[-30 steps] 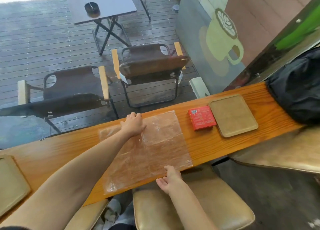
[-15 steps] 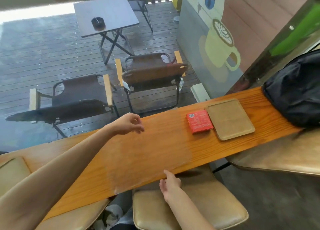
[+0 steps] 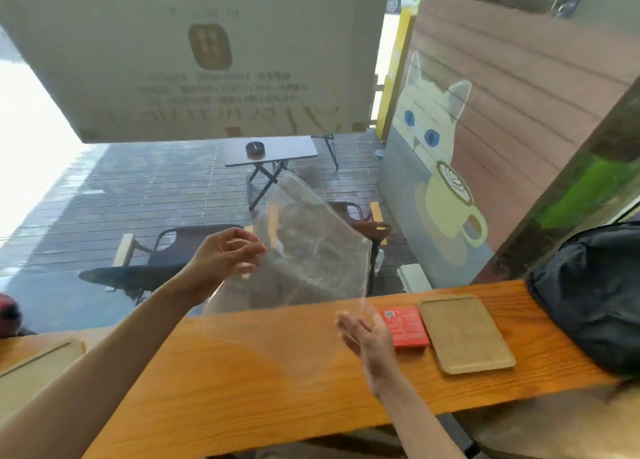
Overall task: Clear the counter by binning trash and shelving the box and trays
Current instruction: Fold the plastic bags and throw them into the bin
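Observation:
A clear plastic sheet (image 3: pixel 311 251) hangs in the air above the wooden counter (image 3: pixel 242 396), its lower part blurred. My left hand (image 3: pixel 225 254) pinches the sheet's left edge with curled fingers. At the sheet's lower right edge my right hand (image 3: pixel 363 334) has its fingers spread; whether it touches the sheet is unclear. A red box (image 3: pixel 407 329) lies flat on the counter just right of my right hand. A tan tray (image 3: pixel 464 334) lies beside the box. A second tan tray (image 3: pixel 34 365) sits at the counter's far left end.
A black bag (image 3: pixel 595 292) lies on the counter's right end. Padded stools (image 3: pixel 554 424) stand below the counter's near edge. Beyond a window are folding chairs (image 3: pixel 166 251), a small table (image 3: pixel 270 150) and a wall with a painted cat (image 3: pixel 436 126).
The plastic sheet lay flat on the counter under both hands; now it is lifted off and held up. My view has tilted upward.

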